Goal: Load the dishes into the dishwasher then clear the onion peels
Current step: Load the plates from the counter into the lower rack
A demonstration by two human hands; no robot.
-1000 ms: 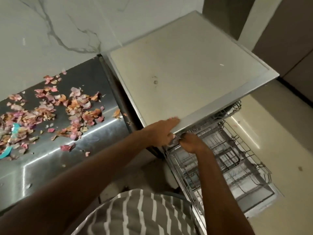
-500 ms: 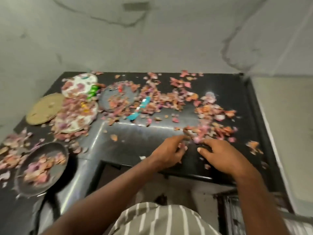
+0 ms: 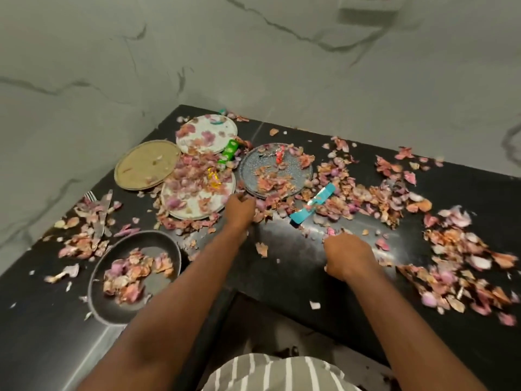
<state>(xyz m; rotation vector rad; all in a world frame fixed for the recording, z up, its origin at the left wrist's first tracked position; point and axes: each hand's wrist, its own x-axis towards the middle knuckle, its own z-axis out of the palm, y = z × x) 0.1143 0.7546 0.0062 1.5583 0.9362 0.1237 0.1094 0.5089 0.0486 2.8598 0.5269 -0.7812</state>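
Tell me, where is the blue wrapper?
In the head view, the blue wrapper lies on the black counter among onion peels, just right of the dark grey plate, beyond the right hand.

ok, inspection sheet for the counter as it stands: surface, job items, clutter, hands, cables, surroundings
Surface: black counter, glossy, strewn with onion peels almost all over.
Job's things: four round plates at the back left, all still on the counter: tan plate, white plate at the back, white plate in front, grey plate; dark pan front left with peels in it; fork and knife at the left edge.
Clutter: teal wrapper, green wrapper, small red and gold wrappers on the plates.
Hands: left hand at the grey plate's near rim, fingers curled; right hand curled over the counter; blurred, grip unclear.
Cables: nothing seen.
Surroundings: marble-look wall; striped shirt below.
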